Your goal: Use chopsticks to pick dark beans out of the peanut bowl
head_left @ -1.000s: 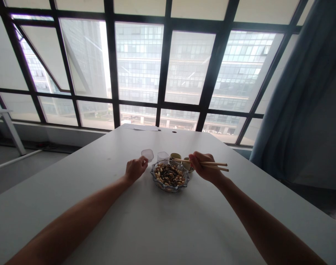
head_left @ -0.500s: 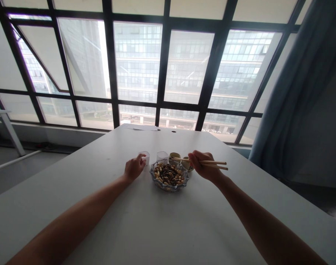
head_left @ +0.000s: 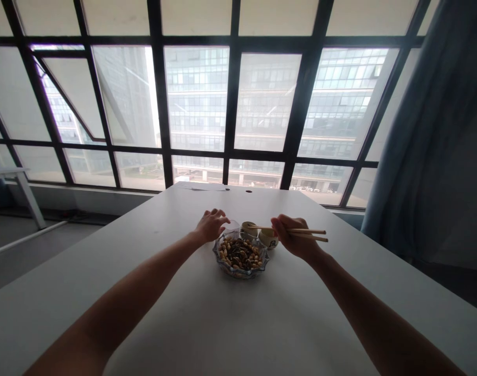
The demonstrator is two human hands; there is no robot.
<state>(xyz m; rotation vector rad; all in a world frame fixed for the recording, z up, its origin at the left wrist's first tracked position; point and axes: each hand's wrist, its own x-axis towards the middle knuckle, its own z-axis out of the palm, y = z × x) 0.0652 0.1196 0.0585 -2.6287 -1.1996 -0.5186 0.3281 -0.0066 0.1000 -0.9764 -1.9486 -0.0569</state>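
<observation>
My left hand (head_left: 212,225) is over the table with its fingers spread, the fingertips beside a clear plastic cup (head_left: 234,224). Whether they touch the cup, I cannot tell. My right hand (head_left: 291,235) grips a pair of wooden chopsticks (head_left: 314,232), whose thin tips point left over two small ceramic cups. One ceramic cup (head_left: 248,227) stands behind the bowl; the other cup (head_left: 268,239), with a dark character on it, is at its right. Between my hands stands a scalloped glass bowl (head_left: 242,273) filled with nuts (head_left: 227,249) and dark seeds (head_left: 241,253).
The white table (head_left: 207,324) stretches toward a large framed window. A sheet of paper (head_left: 203,186) lies at its far end near two round holes. To the right hangs a blue curtain (head_left: 403,136); another white table (head_left: 7,171) stands at the left.
My left hand has moved right and a little farther from me, its fingers spreading toward the clear cup by the bowl. The other clear cup is now hidden. My right hand still holds the chopsticks.
</observation>
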